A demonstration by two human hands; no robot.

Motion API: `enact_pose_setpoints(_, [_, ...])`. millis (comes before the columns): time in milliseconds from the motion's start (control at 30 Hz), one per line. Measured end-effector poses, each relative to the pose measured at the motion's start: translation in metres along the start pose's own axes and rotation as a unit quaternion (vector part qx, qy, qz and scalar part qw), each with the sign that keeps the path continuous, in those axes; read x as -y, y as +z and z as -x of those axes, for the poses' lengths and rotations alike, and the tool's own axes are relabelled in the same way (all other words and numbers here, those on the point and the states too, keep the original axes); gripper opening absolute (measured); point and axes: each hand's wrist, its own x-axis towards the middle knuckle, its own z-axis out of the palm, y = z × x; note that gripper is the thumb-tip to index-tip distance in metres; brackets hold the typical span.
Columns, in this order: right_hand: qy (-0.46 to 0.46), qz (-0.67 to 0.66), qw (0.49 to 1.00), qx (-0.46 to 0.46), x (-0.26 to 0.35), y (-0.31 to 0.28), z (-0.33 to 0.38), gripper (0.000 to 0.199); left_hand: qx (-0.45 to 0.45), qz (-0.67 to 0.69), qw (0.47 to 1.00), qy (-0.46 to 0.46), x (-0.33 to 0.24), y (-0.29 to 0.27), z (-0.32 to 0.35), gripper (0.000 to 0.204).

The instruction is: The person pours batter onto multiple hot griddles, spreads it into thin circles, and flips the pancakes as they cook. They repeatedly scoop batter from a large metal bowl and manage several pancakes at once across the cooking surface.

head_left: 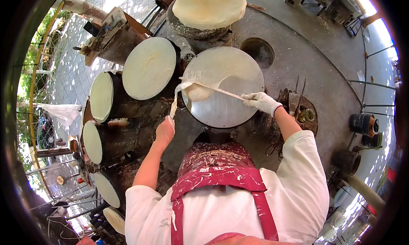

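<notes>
My right hand (258,102), in a white knit glove, is closed around the near end of a long thin wooden stick (228,93). The stick reaches leftward over a round metal griddle (230,110) in front of me. A pale lump of wet dough (198,93) rests on the griddle's left part, by the stick's far end. Thin pale batter (226,64) coats the griddle's far side, and bare metal shows nearer me. My bare left hand (165,130) is closed on a sticky, pale dough-like strip (174,108) stretching up toward the stick's tip.
More round griddles stand on the left, one with a pale flatbread (150,68). A stack of flatbreads (208,8) sits on a round stand ahead. A round pit (257,53) opens in the floor. Tools and a glass jar (307,114) lie on a stump at right.
</notes>
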Motion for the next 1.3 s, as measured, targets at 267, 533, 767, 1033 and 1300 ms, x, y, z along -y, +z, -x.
enact_pose_setpoints(267, [0.067, -0.215, 0.974, -0.035, -0.031, 0.054, 0.12, 0.05, 0.164, 0.061, 0.984, 0.02, -0.014, 0.026, 0.109, 0.025])
enact_pose_setpoints(533, [0.114, -0.406, 0.895, -0.149, 0.021, 0.243, 0.06, 0.025, 0.032, 0.582, 0.802, 0.129, 0.016, -0.031, 0.095, 0.012])
enact_pose_setpoints(767, [0.159, -0.092, 0.921, -0.344, 0.011, 0.363, -0.078, 0.042, 0.011, 0.684, 0.73, -0.015, 0.096, -0.04, 0.111, 0.011])
enact_pose_setpoints(1033, [0.128, -0.355, 0.814, -0.442, -0.013, 0.312, 0.011, 0.045, 0.003, 0.692, 0.712, -0.121, 0.144, 0.006, 0.176, 0.011])
enact_pose_setpoints(1300, [0.261, 0.162, 0.898, -0.315, 0.002, 0.286, 0.055, 0.045, -0.029, 0.68, 0.717, -0.15, 0.089, 0.006, 0.193, 0.014])
